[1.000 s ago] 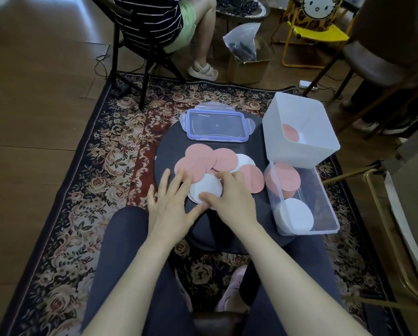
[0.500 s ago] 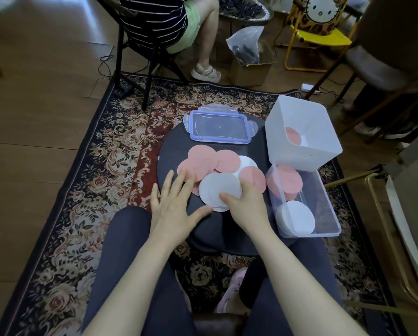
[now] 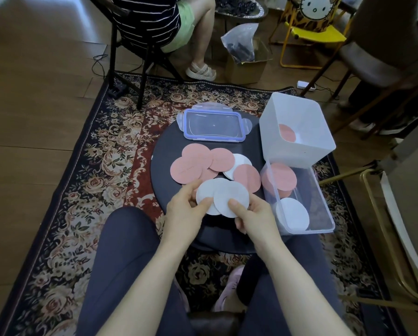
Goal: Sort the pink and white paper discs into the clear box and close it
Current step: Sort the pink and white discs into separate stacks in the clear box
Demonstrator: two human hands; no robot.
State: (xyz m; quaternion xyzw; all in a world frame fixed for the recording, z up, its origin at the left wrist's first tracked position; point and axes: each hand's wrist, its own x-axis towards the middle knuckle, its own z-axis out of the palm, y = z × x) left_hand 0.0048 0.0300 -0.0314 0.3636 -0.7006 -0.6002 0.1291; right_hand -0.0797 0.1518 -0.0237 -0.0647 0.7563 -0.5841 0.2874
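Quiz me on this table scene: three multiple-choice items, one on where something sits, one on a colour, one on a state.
1. Where does the lid lie?
A. on the clear box
B. on the table's far side
C. on the rug

2. What colour are the discs held in both hands?
A. white
B. pink
C. blue

3. The clear box is:
A. shut
B. tipped over
C. open

Answers:
1 B, it lies flat beyond the pink discs.
2 A, the left hand and right hand pinch white discs.
3 C, no lid covers it.
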